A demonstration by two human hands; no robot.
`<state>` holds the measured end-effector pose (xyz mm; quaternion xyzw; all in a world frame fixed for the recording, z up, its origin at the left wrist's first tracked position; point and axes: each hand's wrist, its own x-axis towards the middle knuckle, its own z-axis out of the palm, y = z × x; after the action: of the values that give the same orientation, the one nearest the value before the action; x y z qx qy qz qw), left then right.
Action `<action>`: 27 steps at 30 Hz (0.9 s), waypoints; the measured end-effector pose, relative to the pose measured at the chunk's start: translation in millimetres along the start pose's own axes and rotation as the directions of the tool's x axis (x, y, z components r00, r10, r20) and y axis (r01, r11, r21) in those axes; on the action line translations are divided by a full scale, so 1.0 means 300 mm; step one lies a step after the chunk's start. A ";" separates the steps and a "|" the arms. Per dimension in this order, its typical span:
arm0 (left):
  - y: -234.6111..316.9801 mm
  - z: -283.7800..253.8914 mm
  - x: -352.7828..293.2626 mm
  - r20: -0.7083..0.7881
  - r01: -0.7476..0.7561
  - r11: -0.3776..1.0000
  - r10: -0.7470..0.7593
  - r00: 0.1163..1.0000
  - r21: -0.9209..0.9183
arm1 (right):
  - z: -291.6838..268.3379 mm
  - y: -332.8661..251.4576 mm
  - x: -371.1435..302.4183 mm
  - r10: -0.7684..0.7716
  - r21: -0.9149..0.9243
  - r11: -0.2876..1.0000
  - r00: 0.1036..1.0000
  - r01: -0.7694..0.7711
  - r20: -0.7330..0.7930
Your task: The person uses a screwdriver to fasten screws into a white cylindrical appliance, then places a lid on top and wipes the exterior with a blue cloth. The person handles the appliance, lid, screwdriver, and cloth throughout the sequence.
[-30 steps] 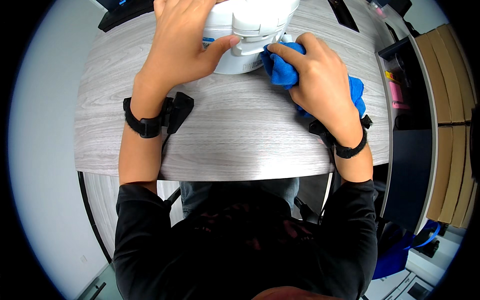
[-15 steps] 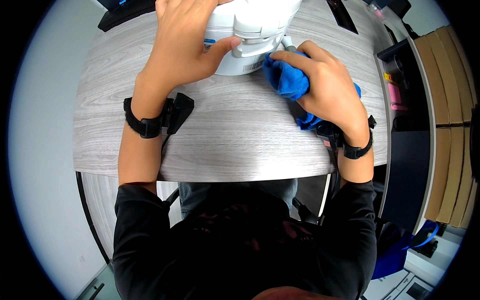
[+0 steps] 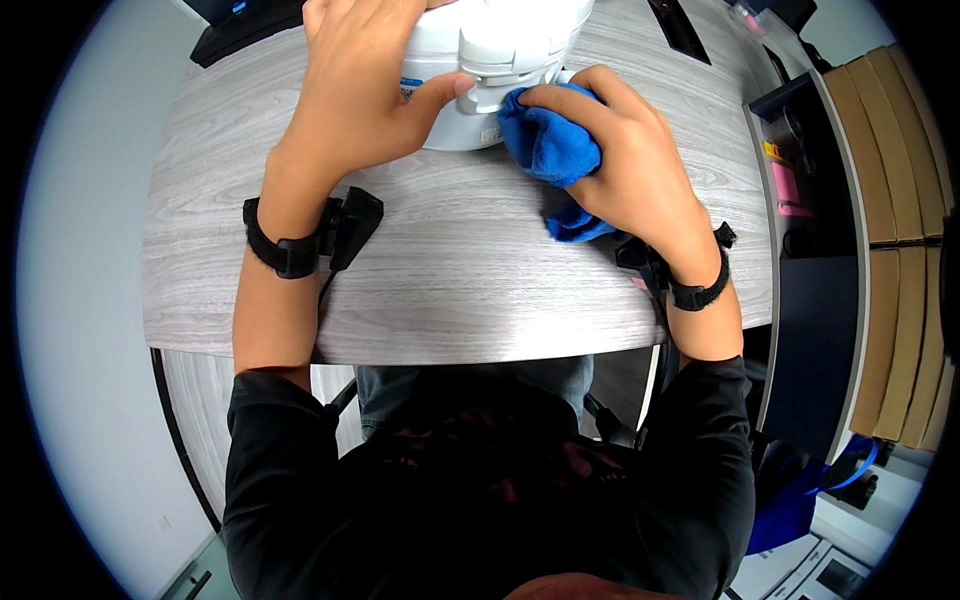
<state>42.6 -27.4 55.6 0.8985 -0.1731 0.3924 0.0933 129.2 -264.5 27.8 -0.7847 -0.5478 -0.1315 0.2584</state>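
A white, rounded appliance point(image 3: 492, 52) with a latch-like part on its front stands at the far side of the table, its top cut off by the frame edge. My left hand point(image 3: 362, 92) holds its left side, the thumb resting by the front latch and the other fingers higher up, partly out of view. Bunched in my right hand point(image 3: 636, 150) is a blue cloth point(image 3: 552, 142), pressed against the appliance's lower right front. A loose end of the cloth hangs below that palm onto the table.
The grey wood-grain table point(image 3: 450, 270) ends just before my body. Black straps with small devices sit on both wrists, their cables trailing down. A black object point(image 3: 245, 35) lies far left. At right stand a dark shelf unit point(image 3: 815, 330) and brown cardboard boxes point(image 3: 895, 150).
My right hand has slid the cloth left along the appliance's lower front, now covering more of it. The left hand keeps its hold on the appliance. The view has shifted slightly.
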 end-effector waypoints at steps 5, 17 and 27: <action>0.007 0.000 0.005 0.017 0.030 1.000 -0.030 0.999 0.004 | 0.050 -0.029 0.016 -0.127 0.013 0.991 0.970 0.133 -0.209; 0.006 -0.004 0.002 0.035 0.038 0.999 -0.037 0.999 -0.016 | 0.063 -0.002 0.007 -0.126 -0.167 0.982 0.963 0.087 -0.238; -0.020 0.022 -0.005 -0.026 -0.042 0.999 0.042 0.999 0.014 | 0.062 -0.019 -0.005 -0.039 -0.105 0.994 0.986 0.022 -0.163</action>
<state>48.5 -23.5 49.9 0.8900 -0.1880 0.4074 0.0811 121.8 -253.9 13.2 -0.7750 -0.5289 -0.2280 0.2602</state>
